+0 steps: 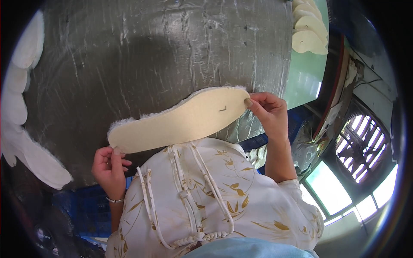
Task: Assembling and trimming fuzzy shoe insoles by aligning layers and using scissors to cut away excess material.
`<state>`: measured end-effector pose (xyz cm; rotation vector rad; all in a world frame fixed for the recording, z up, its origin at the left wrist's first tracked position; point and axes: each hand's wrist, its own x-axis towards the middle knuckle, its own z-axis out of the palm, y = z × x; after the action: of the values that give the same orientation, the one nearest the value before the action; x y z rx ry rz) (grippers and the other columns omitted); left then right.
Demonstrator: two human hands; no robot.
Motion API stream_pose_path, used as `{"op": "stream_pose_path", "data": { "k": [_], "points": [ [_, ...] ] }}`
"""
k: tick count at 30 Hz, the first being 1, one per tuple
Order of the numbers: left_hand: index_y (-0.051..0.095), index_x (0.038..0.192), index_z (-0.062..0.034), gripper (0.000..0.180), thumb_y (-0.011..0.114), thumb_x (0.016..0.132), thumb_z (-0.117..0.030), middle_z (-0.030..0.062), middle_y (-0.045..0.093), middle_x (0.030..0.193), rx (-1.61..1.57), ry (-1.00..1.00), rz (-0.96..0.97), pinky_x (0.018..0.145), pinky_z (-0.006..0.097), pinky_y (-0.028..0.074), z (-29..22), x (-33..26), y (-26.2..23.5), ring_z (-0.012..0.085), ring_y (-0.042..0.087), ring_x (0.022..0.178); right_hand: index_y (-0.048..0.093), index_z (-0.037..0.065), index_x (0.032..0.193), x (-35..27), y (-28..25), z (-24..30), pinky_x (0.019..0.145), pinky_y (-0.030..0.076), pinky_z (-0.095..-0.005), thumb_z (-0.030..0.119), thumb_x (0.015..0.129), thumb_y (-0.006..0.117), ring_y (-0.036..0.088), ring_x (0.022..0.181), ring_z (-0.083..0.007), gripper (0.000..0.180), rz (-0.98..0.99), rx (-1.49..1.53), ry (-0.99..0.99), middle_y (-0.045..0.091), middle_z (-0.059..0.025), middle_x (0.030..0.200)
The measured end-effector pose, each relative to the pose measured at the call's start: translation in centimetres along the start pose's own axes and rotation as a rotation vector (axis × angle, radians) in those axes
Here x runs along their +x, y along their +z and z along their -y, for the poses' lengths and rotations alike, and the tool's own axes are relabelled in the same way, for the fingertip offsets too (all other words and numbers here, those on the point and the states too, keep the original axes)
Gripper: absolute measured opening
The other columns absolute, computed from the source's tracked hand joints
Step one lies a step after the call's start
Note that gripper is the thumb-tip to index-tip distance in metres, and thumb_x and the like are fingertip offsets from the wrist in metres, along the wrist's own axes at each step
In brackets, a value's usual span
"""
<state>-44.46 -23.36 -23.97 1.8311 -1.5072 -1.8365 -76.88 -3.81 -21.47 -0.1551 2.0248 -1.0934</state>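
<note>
A cream insole (185,118) with white fleece showing along its far edge is stretched between my two hands, close in front of my body. My left hand (111,165) pinches its left end between thumb and fingers. At the right end, my right hand (270,112) grips the rounded tip, thumb on the cream face. That smooth cream face is turned up toward me and bears a small dark mark near the right end. Under the insole lies the dark grey, wrinkled covering of the table (163,56).
White fleecy insoles (41,161) lie in an overlapping row along the left edge. Several cream insoles (309,32) are piled on a light green surface (303,75) at the far right. Blue crates (88,210) stand below the table's near edge. A fan (360,144) is at the right.
</note>
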Motion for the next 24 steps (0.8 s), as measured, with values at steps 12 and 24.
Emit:
{"op": "stream_pose_path", "data": {
  "k": [12,24],
  "points": [
    [0.052,0.092,0.0002,0.009,0.055,0.092,-0.007,0.0073,0.060,0.072,0.041,0.006,-0.006,0.045,0.020,0.043,-0.30,0.12,-0.04,0.0117,0.060,0.053,0.067,-0.002,0.089,0.16,-0.52,-0.17,0.060,0.044,-0.0168,0.005,0.084,0.068,0.056,0.072,-0.0027,0.009,0.107,-0.026,-0.080,0.068,-0.0035,0.089],
    [0.052,0.094,-0.0002,0.010,0.058,0.091,-0.008,0.0083,0.061,0.072,0.031,-0.022,-0.058,0.048,0.020,0.046,-0.28,-0.02,-0.02,0.0126,0.060,0.053,0.064,-0.001,0.086,0.23,-0.44,-0.50,0.058,0.042,-0.0163,0.003,0.084,0.067,0.052,0.071,-0.0021,0.006,0.155,0.106,-0.099,0.066,-0.0047,0.095]
  ]
}}
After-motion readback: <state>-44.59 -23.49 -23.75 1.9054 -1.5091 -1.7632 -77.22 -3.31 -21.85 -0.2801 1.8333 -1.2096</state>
